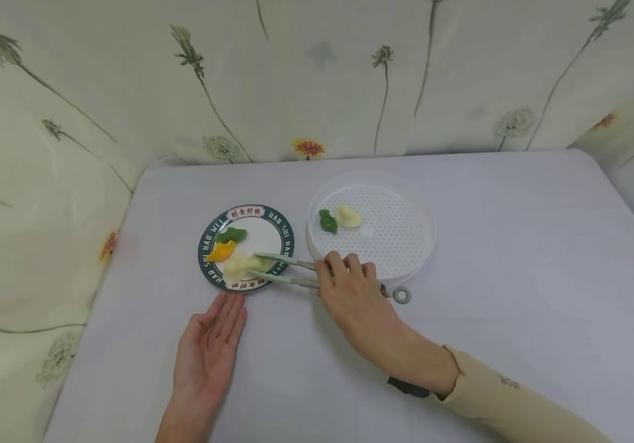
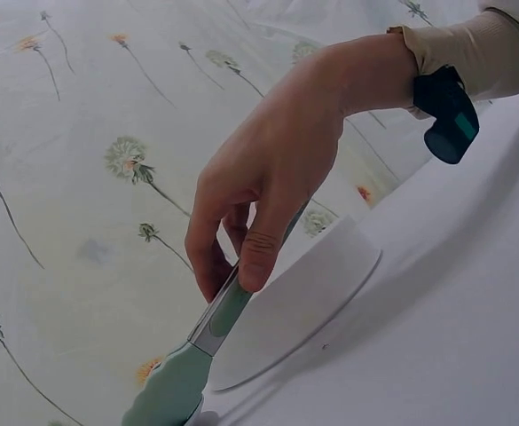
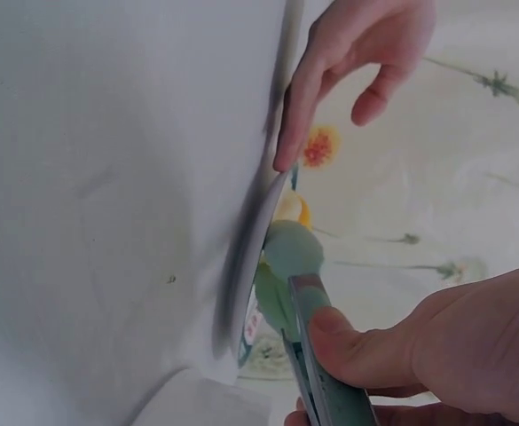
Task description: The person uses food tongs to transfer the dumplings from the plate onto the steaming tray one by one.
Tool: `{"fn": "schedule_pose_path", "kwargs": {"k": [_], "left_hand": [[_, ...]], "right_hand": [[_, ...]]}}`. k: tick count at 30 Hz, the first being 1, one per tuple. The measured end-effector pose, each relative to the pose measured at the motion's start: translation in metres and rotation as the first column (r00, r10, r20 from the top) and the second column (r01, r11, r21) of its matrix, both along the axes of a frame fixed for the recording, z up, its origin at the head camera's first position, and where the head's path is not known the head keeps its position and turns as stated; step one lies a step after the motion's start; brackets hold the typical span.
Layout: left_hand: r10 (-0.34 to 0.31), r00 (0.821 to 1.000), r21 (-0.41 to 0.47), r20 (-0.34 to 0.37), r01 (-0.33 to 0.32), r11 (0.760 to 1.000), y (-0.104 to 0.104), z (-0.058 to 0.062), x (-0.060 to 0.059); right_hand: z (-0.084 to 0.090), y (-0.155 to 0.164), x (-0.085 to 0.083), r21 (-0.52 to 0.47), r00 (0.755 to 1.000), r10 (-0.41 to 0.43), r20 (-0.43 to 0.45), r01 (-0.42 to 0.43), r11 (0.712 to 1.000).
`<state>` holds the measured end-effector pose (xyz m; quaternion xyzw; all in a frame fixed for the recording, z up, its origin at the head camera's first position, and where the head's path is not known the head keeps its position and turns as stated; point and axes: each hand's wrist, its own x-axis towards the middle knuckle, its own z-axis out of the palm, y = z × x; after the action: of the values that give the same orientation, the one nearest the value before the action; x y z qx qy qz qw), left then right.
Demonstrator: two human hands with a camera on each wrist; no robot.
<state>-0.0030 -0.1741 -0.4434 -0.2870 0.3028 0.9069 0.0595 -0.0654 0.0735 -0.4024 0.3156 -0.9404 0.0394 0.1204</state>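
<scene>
My right hand grips a pair of green-tipped tongs from above. The tongs' tips reach left over the plate, one on each side of a pale dumpling-shaped piece. Beside that lies another pale dumpling. An orange dumpling and a green dumpling sit on the left part of the round plate, which has a dark green lettered rim. My left hand lies palm up with straight fingers, its fingertips right at the plate's near edge.
Right of the plate stands a round white perforated tray with a raised wall. Inside it, at the left, are a green dumpling and a pale dumpling. A white cloth covers the table, and a flower-printed curtain hangs behind.
</scene>
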Motion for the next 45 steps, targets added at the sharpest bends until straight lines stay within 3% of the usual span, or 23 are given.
{"fn": "schedule_pose_path", "kwargs": {"k": [19, 33, 45], "left_hand": [[0.015, 1.000, -0.009, 0.002, -0.015, 1.000, 0.002, 0.002, -0.002], [0.005, 1.000, -0.012, 0.006, -0.005, 1.000, 0.002, 0.003, 0.000], [0.013, 1.000, 0.003, 0.014, -0.014, 1.000, 0.001, 0.002, 0.000]], "right_hand": [[0.018, 0.012, 0.002, -0.064, 0.998, -0.012, 0.056, 0.016, 0.998], [0.043, 0.054, 0.006, -0.124, 0.987, -0.113, 0.111, 0.127, 0.984], [0.043, 0.083, 0.010, -0.195, 0.983, -0.163, 0.086, 0.177, 0.965]]}}
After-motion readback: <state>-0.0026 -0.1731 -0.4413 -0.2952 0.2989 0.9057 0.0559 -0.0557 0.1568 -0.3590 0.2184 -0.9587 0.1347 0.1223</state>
